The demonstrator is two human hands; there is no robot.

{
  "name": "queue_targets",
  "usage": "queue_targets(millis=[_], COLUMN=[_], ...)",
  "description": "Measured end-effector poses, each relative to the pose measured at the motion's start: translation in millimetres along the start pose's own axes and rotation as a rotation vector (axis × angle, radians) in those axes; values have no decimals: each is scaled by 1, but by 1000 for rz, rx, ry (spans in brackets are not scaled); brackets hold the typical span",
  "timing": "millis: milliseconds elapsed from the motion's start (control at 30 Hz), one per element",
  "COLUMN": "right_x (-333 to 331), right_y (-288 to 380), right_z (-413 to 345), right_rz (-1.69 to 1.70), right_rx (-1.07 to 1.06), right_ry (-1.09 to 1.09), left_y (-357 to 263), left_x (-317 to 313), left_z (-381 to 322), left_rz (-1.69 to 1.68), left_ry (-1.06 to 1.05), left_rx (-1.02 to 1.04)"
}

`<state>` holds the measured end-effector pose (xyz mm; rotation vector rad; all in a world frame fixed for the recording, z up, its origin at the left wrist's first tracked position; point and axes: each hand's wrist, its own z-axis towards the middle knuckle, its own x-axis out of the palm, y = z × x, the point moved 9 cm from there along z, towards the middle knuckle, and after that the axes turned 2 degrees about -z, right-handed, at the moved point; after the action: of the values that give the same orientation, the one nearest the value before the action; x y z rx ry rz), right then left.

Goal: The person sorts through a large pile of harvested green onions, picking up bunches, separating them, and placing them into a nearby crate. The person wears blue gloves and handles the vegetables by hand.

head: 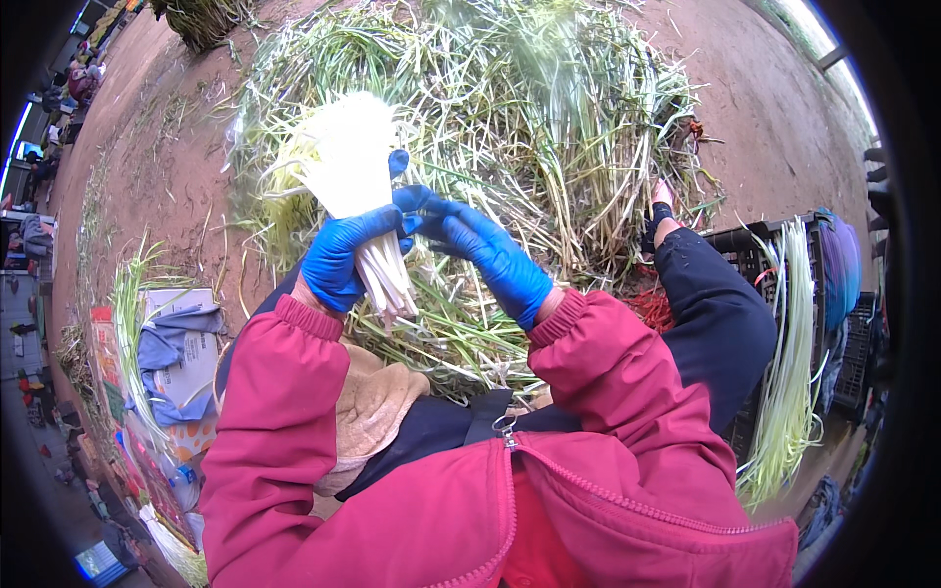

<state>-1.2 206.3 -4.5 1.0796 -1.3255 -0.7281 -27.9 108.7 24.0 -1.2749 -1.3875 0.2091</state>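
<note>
My left hand, in a blue glove, is closed around a bundle of pale, leek-like stalks. Their white ends point down towards me, and the upper part is washed out by glare, with yellowish leaves at its left. My right hand, also gloved in blue, reaches in from the right. Its fingertips meet the bundle's right side near the left fingers; overlap hides whether they grip anything. Beneath and beyond both hands spreads a large heap of loose green stalks and leaves.
Black plastic crates stand at my right, with long pale-green stalks draped there. At left are a printed carton, a blue cloth and more stalks. Red twine lies by my right leg. People are at far left.
</note>
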Motion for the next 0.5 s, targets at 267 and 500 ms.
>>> queue_targets(millis=[267,500], right_x=[-18,-186], right_y=[-76,-169], right_z=[-39,-50], right_rz=[-131,-953], right_rx=[361,753], right_ry=[68,-415], left_y=[-116,-218], left_x=[-60,-162], left_z=[-33,-185], left_rz=[-66,105], left_ry=[-104,-179], left_rx=[657,1000])
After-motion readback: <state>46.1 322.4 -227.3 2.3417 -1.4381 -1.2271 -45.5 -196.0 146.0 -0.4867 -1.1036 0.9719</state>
